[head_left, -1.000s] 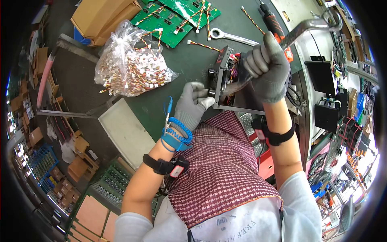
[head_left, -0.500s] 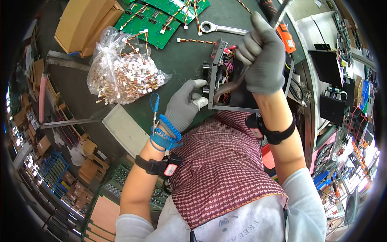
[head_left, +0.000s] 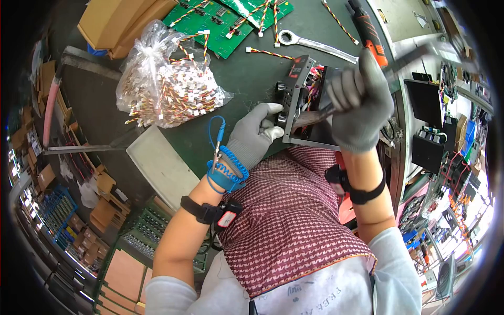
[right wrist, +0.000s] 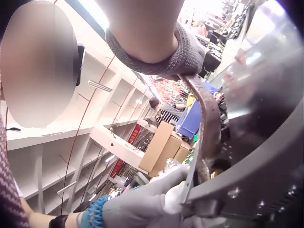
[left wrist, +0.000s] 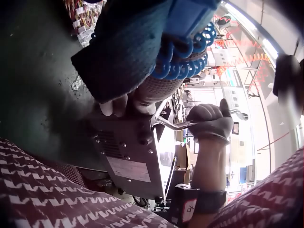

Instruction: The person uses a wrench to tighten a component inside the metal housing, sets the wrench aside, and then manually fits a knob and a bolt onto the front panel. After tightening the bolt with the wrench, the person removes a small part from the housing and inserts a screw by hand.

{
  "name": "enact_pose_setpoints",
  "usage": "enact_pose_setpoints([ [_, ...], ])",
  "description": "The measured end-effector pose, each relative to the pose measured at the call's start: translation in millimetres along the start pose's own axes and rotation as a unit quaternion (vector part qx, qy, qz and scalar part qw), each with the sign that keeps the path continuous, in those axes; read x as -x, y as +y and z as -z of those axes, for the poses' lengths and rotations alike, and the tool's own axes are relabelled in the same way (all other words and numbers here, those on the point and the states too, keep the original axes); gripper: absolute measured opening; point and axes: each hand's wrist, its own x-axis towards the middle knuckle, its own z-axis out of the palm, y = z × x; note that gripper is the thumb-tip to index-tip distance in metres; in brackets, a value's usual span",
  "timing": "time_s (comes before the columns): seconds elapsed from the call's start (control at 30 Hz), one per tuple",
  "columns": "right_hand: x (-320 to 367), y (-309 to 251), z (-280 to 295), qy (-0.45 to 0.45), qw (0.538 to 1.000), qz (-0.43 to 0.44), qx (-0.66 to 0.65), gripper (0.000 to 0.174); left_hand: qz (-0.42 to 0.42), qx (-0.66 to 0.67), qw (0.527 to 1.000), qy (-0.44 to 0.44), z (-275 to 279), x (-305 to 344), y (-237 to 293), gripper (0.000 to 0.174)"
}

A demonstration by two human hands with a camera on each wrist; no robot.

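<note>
An open black metal electronics case (head_left: 315,143) stands at the bench's near edge, with wires inside and black knobs on its front panel (head_left: 295,86). My gloved left hand (head_left: 251,131) pinches the lower black knob (head_left: 282,120) between thumb and fingers. My gloved right hand (head_left: 362,105) grips a bent metal ring wrench (head_left: 312,117), thumb along the shaft. The wrench's lower end reaches inside the case behind the front panel, as the right wrist view also shows; its blurred outer end sticks out to the upper right.
A clear plastic bag of short cable leads (head_left: 176,97) lies left of the case. Green circuit boards (head_left: 223,34) carry loose leads beyond it. A second wrench (head_left: 320,44) and an orange-black power tool (head_left: 369,37) lie behind the case. A cardboard box (head_left: 123,23) stands far left.
My right hand swung the wrench's outer end away to the upper left, then back out to the right and toward me. The left hand stays at the knob.
</note>
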Motion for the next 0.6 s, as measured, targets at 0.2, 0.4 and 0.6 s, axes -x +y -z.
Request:
enact_pose_setpoints([
  [0.2,69.4,22.5,30.3,-0.226,0.915,0.217,0.254,0.029,-0.019,-0.021,1.000,0.008,1.3,-0.9,-7.8,0.042],
  [0.4,82.8,10.1,34.8,-0.110,0.967,0.148,0.174,0.013,-0.024,-0.044,0.999,-0.005,3.8,0.0,-3.5,0.043],
  [0.6,8.5,-34.1,16.0,0.044,0.998,-0.009,-0.045,0.050,-0.034,0.027,0.999,0.015,-4.1,0.8,-8.8,0.041],
])
